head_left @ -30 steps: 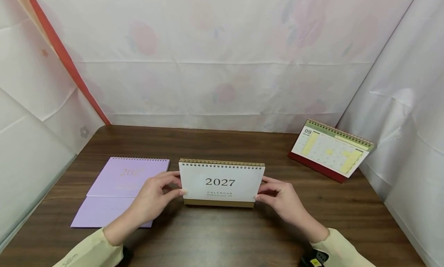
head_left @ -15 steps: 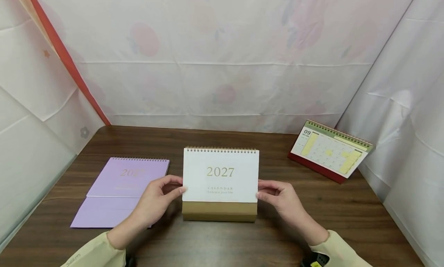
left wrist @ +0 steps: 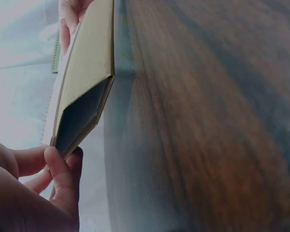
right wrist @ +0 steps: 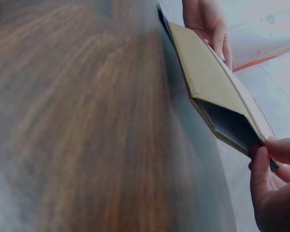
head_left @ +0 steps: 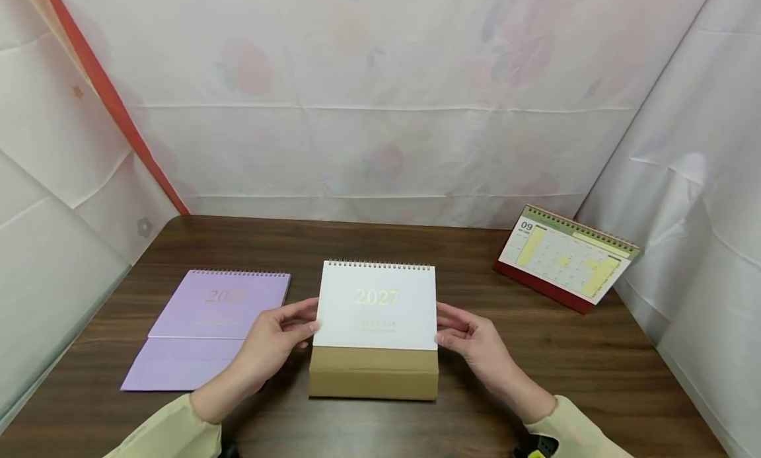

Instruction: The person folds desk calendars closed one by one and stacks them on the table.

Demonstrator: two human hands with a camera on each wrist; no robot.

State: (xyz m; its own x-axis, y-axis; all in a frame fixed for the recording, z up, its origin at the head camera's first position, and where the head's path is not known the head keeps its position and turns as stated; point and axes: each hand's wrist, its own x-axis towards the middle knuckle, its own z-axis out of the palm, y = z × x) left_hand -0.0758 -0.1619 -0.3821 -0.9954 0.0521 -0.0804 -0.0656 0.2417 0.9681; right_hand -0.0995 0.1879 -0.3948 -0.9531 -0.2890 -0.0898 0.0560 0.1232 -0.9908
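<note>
A white desk calendar (head_left: 376, 306) with "2027" on its cover and a gold-brown base (head_left: 373, 373) is in the middle of the head view, leaning back. My left hand (head_left: 270, 342) pinches its left edge, thumb in front and fingers behind. At the opposite edge my right hand (head_left: 478, 345) grips it the same way. Both wrist views show the folded base (left wrist: 89, 58) from the side, with a dark hollow inside. Some fingertips are hidden behind the calendar.
Left of it lies a purple 2027 calendar (head_left: 196, 329), partly behind my left forearm. A green-topped calendar (head_left: 565, 260) with a red base stands at the back right of the wooden table (head_left: 357, 236). Patterned white cloth (head_left: 380, 114) hangs behind.
Between my hands the calendar has tilted back, its base swinging toward me so more of the gold-brown part shows. The purple and green-topped calendars have stayed put.
</note>
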